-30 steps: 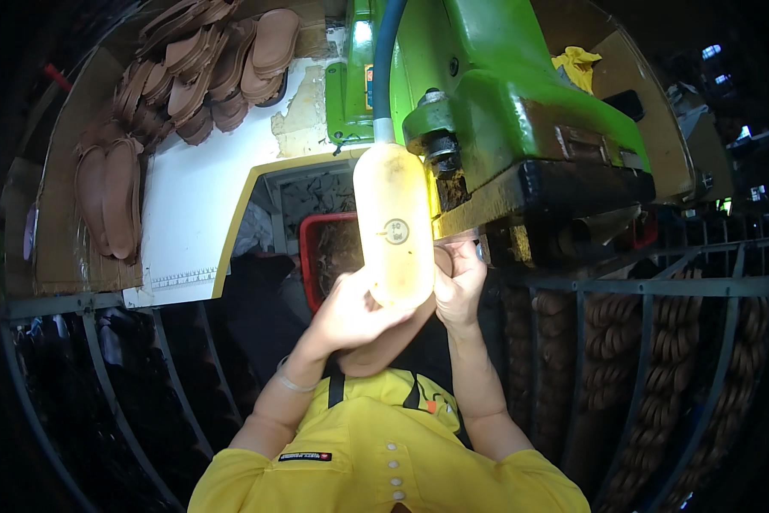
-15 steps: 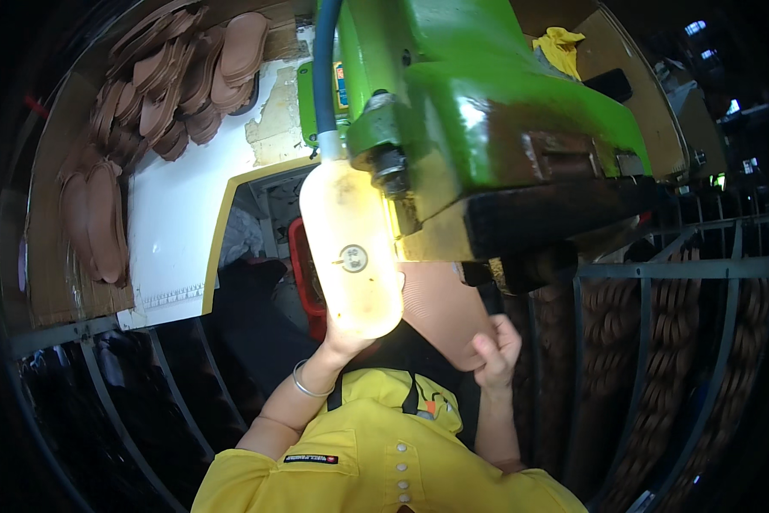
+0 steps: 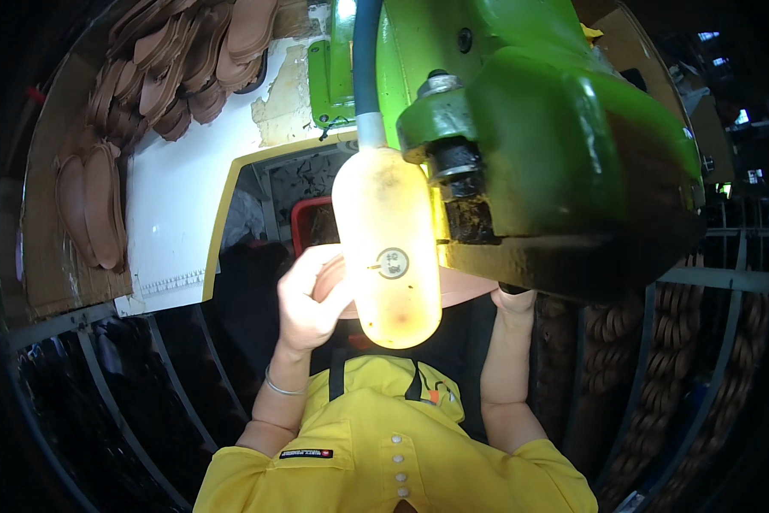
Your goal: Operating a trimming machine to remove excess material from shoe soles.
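Note:
A pinkish-brown shoe sole (image 3: 468, 289) is held crosswise beneath the green machine (image 3: 564, 128). The glowing oblong lamp (image 3: 393, 299) covers its middle. My left hand (image 3: 309, 301) is closed round the sole's left end, thumb and fingers curled about the edge. At the other end is my right hand (image 3: 514, 306), which meets the sole close under the dark lower part of the machine head. Most of its fingers are hidden there, though it appears closed on the sole.
Brown soles (image 3: 166, 77) lie heaped at the back left, beside a white tabletop (image 3: 179, 205) with a yellow-edged cutout. A red container (image 3: 301, 224) stands below the cutout. Racks of soles (image 3: 671, 329) are on the right, and dark racks (image 3: 128, 385) on the left.
The sole has swung from slanting down to the right to lying crosswise. My left hand has come out from behind the lamp; my right has risen under the machine. The view has shifted.

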Motion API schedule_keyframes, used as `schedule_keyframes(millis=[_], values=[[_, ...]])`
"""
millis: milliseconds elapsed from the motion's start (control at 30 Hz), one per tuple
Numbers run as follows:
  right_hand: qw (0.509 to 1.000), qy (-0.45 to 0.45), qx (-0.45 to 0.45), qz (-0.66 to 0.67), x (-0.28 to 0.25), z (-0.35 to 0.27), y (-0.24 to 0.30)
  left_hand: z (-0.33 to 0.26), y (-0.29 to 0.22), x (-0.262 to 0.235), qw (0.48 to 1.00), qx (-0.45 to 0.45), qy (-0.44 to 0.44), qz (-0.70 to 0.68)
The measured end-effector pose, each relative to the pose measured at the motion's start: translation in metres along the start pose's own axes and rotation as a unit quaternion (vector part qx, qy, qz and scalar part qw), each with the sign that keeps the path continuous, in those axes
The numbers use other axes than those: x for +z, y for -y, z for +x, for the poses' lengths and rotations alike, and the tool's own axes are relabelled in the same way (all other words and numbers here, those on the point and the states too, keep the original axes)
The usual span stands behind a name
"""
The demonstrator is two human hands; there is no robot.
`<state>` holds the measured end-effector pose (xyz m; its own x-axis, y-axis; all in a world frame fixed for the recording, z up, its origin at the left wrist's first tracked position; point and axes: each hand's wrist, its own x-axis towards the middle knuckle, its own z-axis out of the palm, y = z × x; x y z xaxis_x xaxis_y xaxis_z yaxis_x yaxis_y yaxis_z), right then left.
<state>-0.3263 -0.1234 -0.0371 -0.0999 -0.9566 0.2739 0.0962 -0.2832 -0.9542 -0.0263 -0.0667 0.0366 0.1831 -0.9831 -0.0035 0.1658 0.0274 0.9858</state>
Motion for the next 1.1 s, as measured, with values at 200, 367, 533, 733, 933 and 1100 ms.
schedule_keyframes(millis=[200,367,533,733,933,1100], values=[[0.984,0.017,0.161,0.073,0.058,-0.008,0.002,-0.011,-0.003,-0.040,0.996,0.030,-0.033,-0.079],[0.892,0.212,-0.217,-0.334,0.089,0.004,0.041,-0.037,0.017,-0.062,1.000,-0.013,0.009,-0.014],[0.985,0.126,0.056,-0.107,0.106,0.010,0.030,-0.074,0.025,-0.027,0.991,-0.126,0.040,-0.003],[0.984,0.164,0.035,-0.057,0.132,0.027,0.077,-0.077,0.043,0.036,0.984,-0.085,0.128,0.086],[0.942,0.089,0.016,-0.322,0.047,0.034,0.101,-0.017,0.047,0.008,0.983,0.039,0.168,0.069],[0.926,-0.366,-0.047,-0.079,-0.061,0.069,0.106,0.140,0.032,-0.040,0.922,0.178,-0.190,0.287]])
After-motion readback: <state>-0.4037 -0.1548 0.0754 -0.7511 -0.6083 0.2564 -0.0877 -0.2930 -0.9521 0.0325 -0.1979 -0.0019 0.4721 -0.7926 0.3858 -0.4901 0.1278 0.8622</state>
